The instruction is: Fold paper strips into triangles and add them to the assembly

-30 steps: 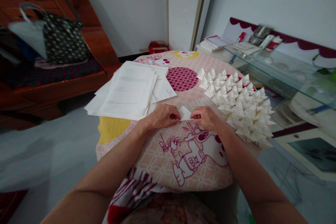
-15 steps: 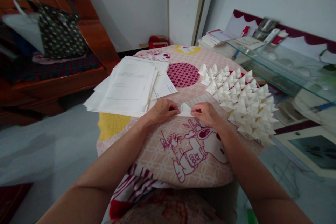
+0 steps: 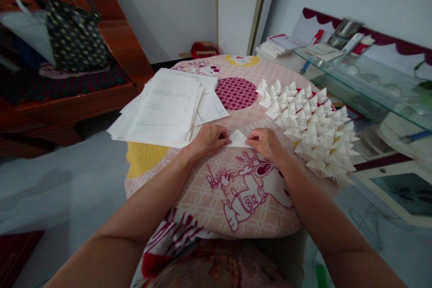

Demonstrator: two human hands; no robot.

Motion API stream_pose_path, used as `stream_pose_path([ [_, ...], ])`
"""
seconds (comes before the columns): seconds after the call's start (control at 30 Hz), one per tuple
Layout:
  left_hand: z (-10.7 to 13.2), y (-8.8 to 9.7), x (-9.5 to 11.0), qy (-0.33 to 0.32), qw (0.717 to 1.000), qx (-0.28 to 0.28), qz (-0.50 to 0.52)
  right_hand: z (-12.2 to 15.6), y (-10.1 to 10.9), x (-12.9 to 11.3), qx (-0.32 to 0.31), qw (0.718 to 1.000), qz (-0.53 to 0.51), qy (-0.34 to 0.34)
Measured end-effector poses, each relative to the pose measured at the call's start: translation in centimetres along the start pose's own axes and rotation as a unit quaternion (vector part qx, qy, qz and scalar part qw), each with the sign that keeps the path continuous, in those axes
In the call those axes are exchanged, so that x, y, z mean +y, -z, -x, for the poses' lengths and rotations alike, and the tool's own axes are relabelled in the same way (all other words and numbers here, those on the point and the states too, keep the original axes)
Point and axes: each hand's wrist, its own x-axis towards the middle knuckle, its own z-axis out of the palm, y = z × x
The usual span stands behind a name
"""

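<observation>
A round table (image 3: 202,216) is draped in a pale pink patterned cloth (image 3: 286,67). On its left side, a broad, uneven stack of white printed paper sheets (image 3: 165,110) is laid flat, with the lower sheets fanned out past the upper ones. On its right side, a dense cluster of pointed white folded-paper pieces (image 3: 310,121) is set out in close rows, and patches of red and yellow are seen between them. Near the front edge, a white dog figure outlined in dark magenta (image 3: 249,193) is shown on the cloth. Between stack and cluster, the left hand (image 3: 212,138) and the right hand (image 3: 265,141) are drawn in narrowly, fingers pinched. A small white folded paper with a peaked top (image 3: 239,138) is held between them by its two ends, just above the dog figure.
</observation>
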Motion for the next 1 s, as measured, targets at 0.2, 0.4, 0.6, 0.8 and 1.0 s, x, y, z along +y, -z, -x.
stream_pose_path([
  [0.2,-0.1,0.0,0.2,0.013,1.000,-0.010,-0.017,-0.2,-0.2,0.0,0.004,1.000,0.003,0.001],
  [0.4,-0.1,-0.1,0.0,0.005,1.000,-0.003,-0.017,-0.2,-0.4,0.0,0.005,1.000,0.019,0.001],
  [0.6,-0.2,-0.2,0.0,0.007,1.000,-0.010,-0.029,-0.3,-0.6,0.1,0.013,1.000,0.026,0.007],
  [0.8,-0.3,0.1,1.0,0.054,0.995,-0.052,-0.073,-0.5,-0.5,0.0,0.007,1.000,0.006,-0.026],
  [1.0,-0.3,0.2,1.4,0.055,0.993,-0.056,-0.086,-0.5,-0.3,-0.4,0.005,0.999,-0.014,-0.050],
])
